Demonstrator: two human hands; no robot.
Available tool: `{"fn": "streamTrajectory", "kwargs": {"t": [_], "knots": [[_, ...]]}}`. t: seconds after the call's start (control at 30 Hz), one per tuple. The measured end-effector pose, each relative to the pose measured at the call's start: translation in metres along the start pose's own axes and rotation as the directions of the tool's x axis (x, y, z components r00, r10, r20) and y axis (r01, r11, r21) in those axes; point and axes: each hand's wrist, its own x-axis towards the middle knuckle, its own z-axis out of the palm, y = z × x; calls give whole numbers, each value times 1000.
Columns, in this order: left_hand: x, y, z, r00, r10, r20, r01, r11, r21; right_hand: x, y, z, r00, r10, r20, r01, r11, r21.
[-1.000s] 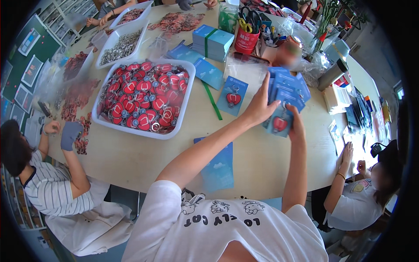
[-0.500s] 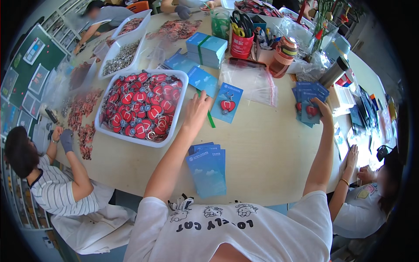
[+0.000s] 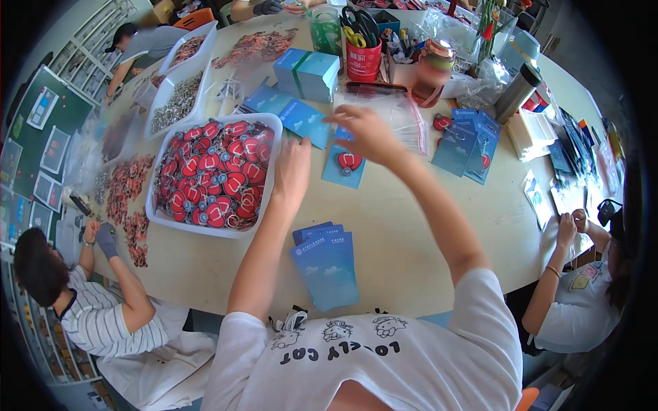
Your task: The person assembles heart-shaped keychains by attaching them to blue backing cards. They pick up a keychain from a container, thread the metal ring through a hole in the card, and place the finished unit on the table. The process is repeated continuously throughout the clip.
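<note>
My right hand [image 3: 370, 133] hovers over a blue card [image 3: 343, 179] with a red heart-like keychain [image 3: 349, 162] on it, fingers apart and holding nothing visible. My left hand [image 3: 293, 168] is between that card and a white plastic bin [image 3: 199, 229] full of red keychains [image 3: 212, 171]. Its fingers are bent together at the near edge of a spread of blue cards [image 3: 301, 122]; what they hold, if anything, is hidden. Nearer to me lies a small pile of blue cards [image 3: 327, 270]. At the right, more cards with keychains [image 3: 466, 144] lie overlapping.
Behind stand a banded block of cards [image 3: 308, 74], a green cup [image 3: 325, 31], a red holder with scissors [image 3: 363, 60], a bottle [image 3: 430, 75] and clear bags [image 3: 391, 120]. Bins of metal parts [image 3: 177, 99] stand at the left. Co-workers sit on both sides.
My right hand has left the cards at the right and moved left over the single card; a keychain card there lies at a new angle. My left hand has shifted slightly left toward the bin.
</note>
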Motion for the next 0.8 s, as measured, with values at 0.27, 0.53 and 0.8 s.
{"fn": "streamTrajectory", "kwargs": {"t": [0.27,0.53,0.8], "knots": [[3,-7,-83,999,21,-44,-37,924,-380,60,25,90,992,-67,109,74,995,-64],[28,-36,-169,972,-171,-160,-70,442,-894,69,-9,75,997,63,-47,-62,997,36],[52,-35,-174,975,-128,-182,-170,99,-981,62,-49,-25,985,168,-49,-38,477,878]]}}
